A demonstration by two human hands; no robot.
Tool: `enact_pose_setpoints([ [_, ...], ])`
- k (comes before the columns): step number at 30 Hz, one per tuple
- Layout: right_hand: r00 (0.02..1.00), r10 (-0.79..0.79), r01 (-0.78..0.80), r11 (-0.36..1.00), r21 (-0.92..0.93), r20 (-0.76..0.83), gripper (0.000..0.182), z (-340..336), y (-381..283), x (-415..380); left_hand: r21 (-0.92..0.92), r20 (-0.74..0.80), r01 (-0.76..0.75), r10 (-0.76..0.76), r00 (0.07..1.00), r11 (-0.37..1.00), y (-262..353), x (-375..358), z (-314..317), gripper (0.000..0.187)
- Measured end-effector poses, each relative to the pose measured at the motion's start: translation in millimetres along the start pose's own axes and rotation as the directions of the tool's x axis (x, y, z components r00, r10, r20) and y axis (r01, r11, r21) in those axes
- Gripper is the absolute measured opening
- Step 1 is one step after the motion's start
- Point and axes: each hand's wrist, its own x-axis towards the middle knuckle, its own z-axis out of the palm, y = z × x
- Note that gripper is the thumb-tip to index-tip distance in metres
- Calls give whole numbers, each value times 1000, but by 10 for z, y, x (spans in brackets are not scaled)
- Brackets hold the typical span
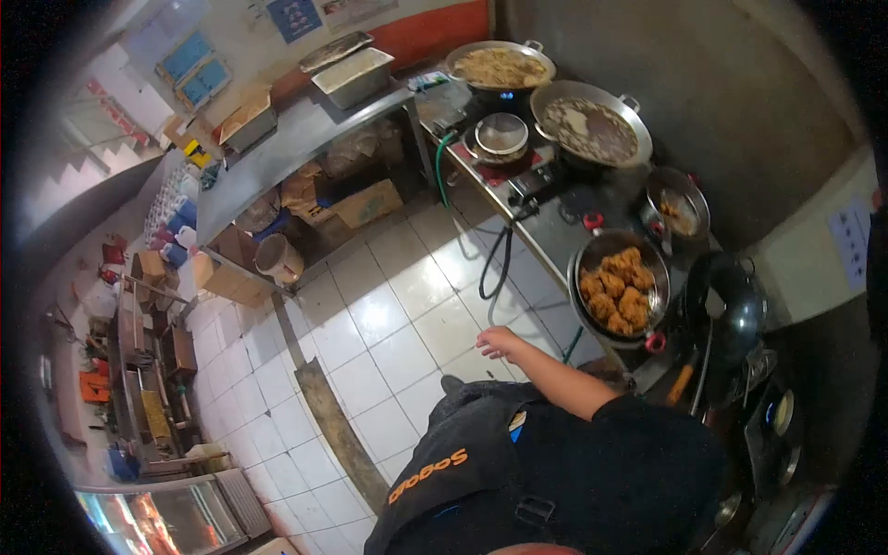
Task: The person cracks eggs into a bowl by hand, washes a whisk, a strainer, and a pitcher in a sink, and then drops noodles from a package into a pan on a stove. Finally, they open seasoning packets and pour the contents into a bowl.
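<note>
My right hand (500,343) hangs over the tiled floor in front of my apron (453,490). Its fingers are loosely bent and slightly apart, with nothing seen in them. Nearest to it on the right is a metal pan (661,314) with red-tipped handles, which holds several pieces of golden-brown fried chicken (618,291). That pan sits on the steel counter (555,222), apart from the hand. My left hand is out of view.
Farther along the counter are two wide pans of bubbling oil, a frying wok (592,129) and a back wok (499,69), plus a strainer (501,134) and a small pan (680,208). A dark wok (726,301) stands at right. A black hose (499,273) hangs off the edge. A steel table (305,129) bears metal trays.
</note>
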Motion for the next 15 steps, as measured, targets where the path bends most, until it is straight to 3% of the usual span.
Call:
enact_pose_setpoints([
  [4, 999, -16, 23, 981, 193, -39, 29, 96, -628, 331, 162, 32, -57, 53, 998, 985, 377, 957, -942, 32],
  [6, 996, -60, 71, 982, 174, -66, 29, 58, -896, 513, 261, -14, -65, 71, 997, 963, 715, 1624, -1611, 32],
  [7, 989, -96, 120, 964, 236, -111, 32, 15, -1095, 605, 181, -148, -7, 35, 988, 983, 964, 1938, -1950, 31],
  [9, 977, -136, 180, 936, 303, -163, 35, -119, -1528, 894, -210, -371, -155, 68, 926, 965, 1413, 2574, -2556, 27],
  [11, 964, -117, 222, 848, 481, -237, 47, -294, -1892, 1315, -327, -432, -245, 86, 898, 913, 2063, 2938, -3081, 27],
  [12, 962, -123, 230, 844, 485, -243, 47, -376, -2092, 1536, -321, -432, -253, 97, 897, 913, 2368, 3081, -3267, 27],
  [14, 951, -36, 229, 752, 618, -308, 76, -583, -2484, 1952, -234, -480, -344, 200, 854, 910, 2870, 3345, -3456, 31],
  [15, 951, -29, 224, 751, 621, -308, 76, -654, -2593, 2095, -231, -476, -339, 198, 857, 912, 3045, 3425, -3512, 31],
])
